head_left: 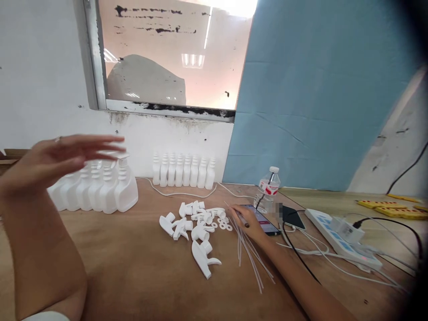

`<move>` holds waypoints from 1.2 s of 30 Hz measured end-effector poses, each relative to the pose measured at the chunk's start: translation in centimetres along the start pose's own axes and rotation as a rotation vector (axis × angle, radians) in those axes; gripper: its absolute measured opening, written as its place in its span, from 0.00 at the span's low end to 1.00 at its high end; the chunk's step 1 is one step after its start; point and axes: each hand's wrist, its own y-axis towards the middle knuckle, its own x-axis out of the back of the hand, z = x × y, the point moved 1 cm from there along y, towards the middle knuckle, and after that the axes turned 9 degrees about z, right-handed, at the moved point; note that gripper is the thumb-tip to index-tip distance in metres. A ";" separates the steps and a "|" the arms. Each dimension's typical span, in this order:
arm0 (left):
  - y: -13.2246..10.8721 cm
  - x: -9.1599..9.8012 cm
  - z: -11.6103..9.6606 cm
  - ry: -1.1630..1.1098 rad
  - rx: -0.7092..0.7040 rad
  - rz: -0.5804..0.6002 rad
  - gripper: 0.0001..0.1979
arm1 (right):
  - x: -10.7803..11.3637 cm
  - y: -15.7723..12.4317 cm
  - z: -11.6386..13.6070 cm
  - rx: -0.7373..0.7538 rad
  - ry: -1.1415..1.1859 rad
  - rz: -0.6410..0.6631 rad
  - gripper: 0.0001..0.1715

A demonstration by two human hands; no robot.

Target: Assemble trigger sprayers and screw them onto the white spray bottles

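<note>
My left hand is raised above the table at the left, fingers stretched flat and empty, in front of a row of large white spray bottles. My right hand rests on the table at a phone with a lit screen, fingers laid on it; whether they hold the dark pen-like thing beneath them I cannot make out. A heap of white trigger sprayer heads and white rings lies in the middle. Thin clear tubes lie beside my right wrist.
A row of small white bottles stands against the wall. A water bottle, a second dark phone, a white power strip with cables and yellow parts lie at the right. A blue board leans on the wall.
</note>
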 end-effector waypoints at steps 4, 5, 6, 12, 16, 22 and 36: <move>3.9 -2.4 4.9 0.097 0.077 -0.272 0.28 | -0.1 -0.1 -0.2 0.005 -0.009 0.015 0.16; 4.7 -3.2 6.2 0.212 0.099 -0.306 0.26 | -0.2 -0.1 -0.3 0.007 -0.015 0.017 0.16; 5.3 -4.0 7.4 0.291 0.113 -0.297 0.24 | -0.2 -0.1 -0.5 0.010 -0.021 0.023 0.16; 6.0 -6.3 10.2 0.412 0.229 -0.083 0.25 | -0.2 -0.1 -0.6 0.009 -0.020 0.038 0.15; 6.0 -6.2 10.0 0.503 0.300 -0.023 0.23 | -0.3 -0.1 -0.5 0.010 0.015 0.023 0.13; 6.4 -7.1 10.5 0.699 0.336 0.073 0.23 | -0.1 0.0 0.0 0.022 -0.007 0.076 0.14; 5.6 -7.3 2.3 0.280 0.052 -0.190 0.18 | 1.5 3.3 6.2 -0.101 0.413 -0.030 0.22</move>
